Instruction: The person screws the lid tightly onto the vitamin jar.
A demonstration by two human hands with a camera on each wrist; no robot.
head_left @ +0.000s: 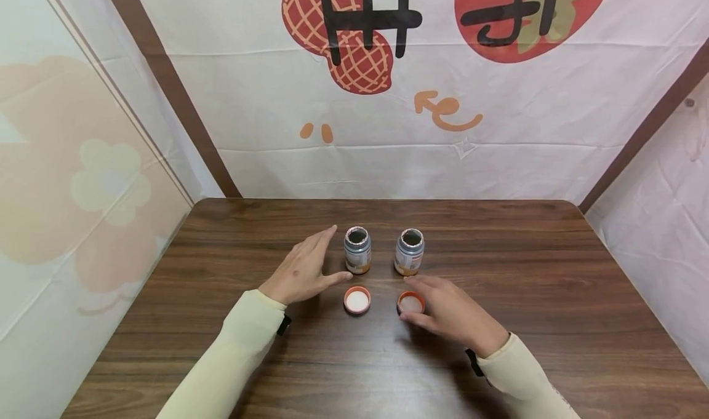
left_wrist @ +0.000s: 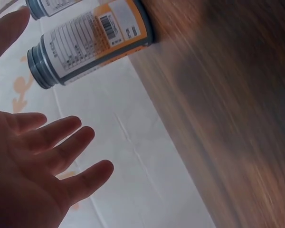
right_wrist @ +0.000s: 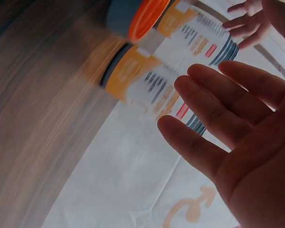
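Two grey pill bottles with white and orange labels stand upright and uncapped on the table, the left bottle (head_left: pixel 357 258) and the right bottle (head_left: pixel 408 260). In front of them lie two orange-rimmed caps with their insides up: the left cap (head_left: pixel 357 300) and the right cap (head_left: pixel 411 304). My left hand (head_left: pixel 301 268) is spread at the left bottle's left side, holding nothing. My right hand (head_left: pixel 448 308) reaches around the right cap's right side with extended fingers; whether it touches the cap I cannot tell. The right wrist view shows a grey-and-orange cap (right_wrist: pixel 145 19) near the bottles.
Both bottles and caps stand on a dark wood-grain table (head_left: pixel 526 253). Behind its far edge hangs a white printed cloth (head_left: pixel 388 167), with more cloth at the left and right sides.
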